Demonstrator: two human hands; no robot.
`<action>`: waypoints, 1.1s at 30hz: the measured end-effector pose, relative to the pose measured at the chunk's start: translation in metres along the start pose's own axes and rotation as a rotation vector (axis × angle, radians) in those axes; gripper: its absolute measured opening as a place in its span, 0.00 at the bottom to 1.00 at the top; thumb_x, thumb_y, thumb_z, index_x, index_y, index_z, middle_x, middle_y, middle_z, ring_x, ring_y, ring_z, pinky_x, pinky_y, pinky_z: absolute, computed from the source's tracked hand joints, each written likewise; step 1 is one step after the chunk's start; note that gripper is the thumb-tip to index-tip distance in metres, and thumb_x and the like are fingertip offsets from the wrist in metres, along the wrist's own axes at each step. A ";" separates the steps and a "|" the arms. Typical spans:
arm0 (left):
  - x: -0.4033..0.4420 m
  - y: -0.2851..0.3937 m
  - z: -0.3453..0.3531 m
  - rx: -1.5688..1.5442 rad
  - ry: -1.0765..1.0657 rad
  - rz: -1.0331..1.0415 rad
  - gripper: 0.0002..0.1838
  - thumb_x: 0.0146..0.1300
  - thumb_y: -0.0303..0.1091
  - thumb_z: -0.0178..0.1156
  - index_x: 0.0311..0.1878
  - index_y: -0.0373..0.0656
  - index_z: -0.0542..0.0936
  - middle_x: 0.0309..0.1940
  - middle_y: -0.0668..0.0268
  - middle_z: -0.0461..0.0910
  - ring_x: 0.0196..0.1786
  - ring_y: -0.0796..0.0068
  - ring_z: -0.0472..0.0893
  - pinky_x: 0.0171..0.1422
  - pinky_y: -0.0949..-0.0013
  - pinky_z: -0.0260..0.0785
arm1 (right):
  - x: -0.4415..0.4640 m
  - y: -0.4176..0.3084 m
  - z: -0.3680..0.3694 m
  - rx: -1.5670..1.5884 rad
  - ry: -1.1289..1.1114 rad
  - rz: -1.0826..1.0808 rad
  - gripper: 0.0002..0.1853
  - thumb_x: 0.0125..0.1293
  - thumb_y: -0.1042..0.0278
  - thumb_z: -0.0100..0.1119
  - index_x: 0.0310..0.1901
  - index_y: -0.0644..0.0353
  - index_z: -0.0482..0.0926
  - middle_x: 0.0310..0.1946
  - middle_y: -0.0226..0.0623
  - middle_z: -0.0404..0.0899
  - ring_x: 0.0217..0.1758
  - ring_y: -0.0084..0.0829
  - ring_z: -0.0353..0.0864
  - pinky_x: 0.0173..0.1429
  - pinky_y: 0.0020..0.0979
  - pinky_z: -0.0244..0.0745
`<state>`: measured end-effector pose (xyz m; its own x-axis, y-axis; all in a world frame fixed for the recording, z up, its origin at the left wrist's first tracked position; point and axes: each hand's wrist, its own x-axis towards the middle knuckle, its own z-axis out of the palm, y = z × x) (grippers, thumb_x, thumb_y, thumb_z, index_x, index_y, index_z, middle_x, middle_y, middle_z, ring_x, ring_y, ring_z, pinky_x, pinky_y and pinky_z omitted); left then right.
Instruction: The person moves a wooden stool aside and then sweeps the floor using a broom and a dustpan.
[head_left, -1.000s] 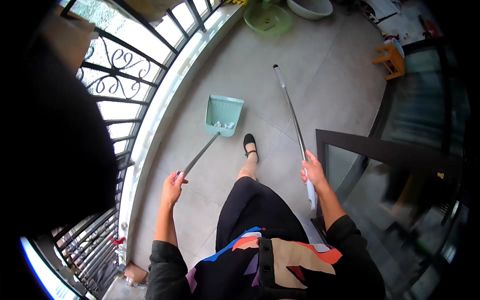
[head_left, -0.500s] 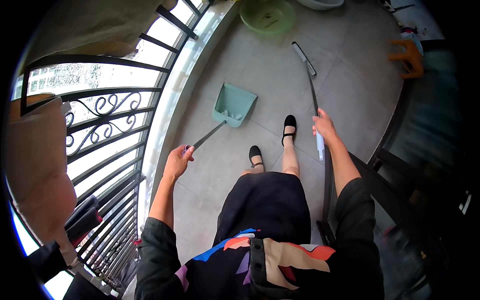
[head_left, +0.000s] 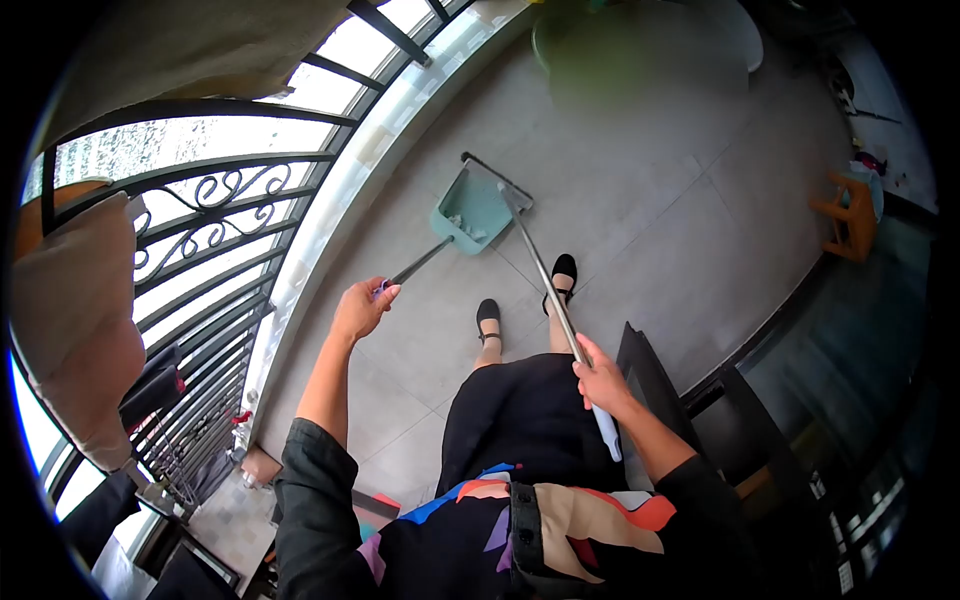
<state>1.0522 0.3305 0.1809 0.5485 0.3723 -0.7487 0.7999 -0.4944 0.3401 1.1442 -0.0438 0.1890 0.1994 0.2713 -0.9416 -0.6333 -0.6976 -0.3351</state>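
Observation:
My left hand (head_left: pixel 362 308) is wrapped round the handle of a pale green dustpan (head_left: pixel 480 205), which rests on the floor with some whitish debris (head_left: pixel 462 225) inside near its back. With my right hand (head_left: pixel 603 378) I grip the metal pole of a broom (head_left: pixel 543 272) close to its pale end. The broom's long, narrow head lies across the front edge of the dustpan. Whether the bristles touch the lip I cannot tell.
Grey tiles (head_left: pixel 640 240) cover the floor. A metal railing (head_left: pixel 230 170) runs along the left above a light ledge (head_left: pixel 370 150). An orange stool (head_left: pixel 848 215) stands at right. A green basin (head_left: pixel 570 60), partly blurred, is at the far end. Dark furniture (head_left: pixel 655 385) stands close on my right.
The broom head has moved left from the open floor to the dustpan's front edge. My right hand has come left and nearer my body; the left still holds the dustpan.

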 end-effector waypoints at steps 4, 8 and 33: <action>-0.010 -0.003 0.007 -0.002 0.044 -0.034 0.22 0.61 0.53 0.55 0.36 0.39 0.78 0.20 0.68 0.77 0.26 0.79 0.71 0.33 0.71 0.64 | 0.040 -0.037 -0.054 -0.233 0.106 -0.090 0.29 0.63 0.70 0.46 0.67 0.52 0.54 0.25 0.43 0.75 0.14 0.30 0.74 0.22 0.33 0.74; -0.039 -0.024 0.035 -0.104 0.088 -0.089 0.23 0.60 0.55 0.54 0.35 0.40 0.77 0.21 0.66 0.78 0.26 0.72 0.74 0.34 0.67 0.66 | 0.130 -0.084 -0.091 -0.319 0.257 -0.276 0.31 0.61 0.72 0.47 0.67 0.53 0.53 0.21 0.37 0.71 0.14 0.28 0.70 0.18 0.33 0.72; -0.102 -0.119 0.055 -0.466 0.182 -0.244 0.19 0.61 0.50 0.55 0.33 0.41 0.77 0.19 0.71 0.75 0.26 0.81 0.69 0.32 0.73 0.62 | 0.105 -0.064 0.006 -0.606 0.175 -0.263 0.30 0.62 0.69 0.45 0.66 0.50 0.53 0.32 0.51 0.78 0.20 0.41 0.79 0.28 0.40 0.76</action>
<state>0.8882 0.3081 0.1857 0.3340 0.5823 -0.7412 0.9095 0.0074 0.4157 1.2011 0.0338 0.1115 0.4393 0.4068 -0.8010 -0.0271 -0.8852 -0.4644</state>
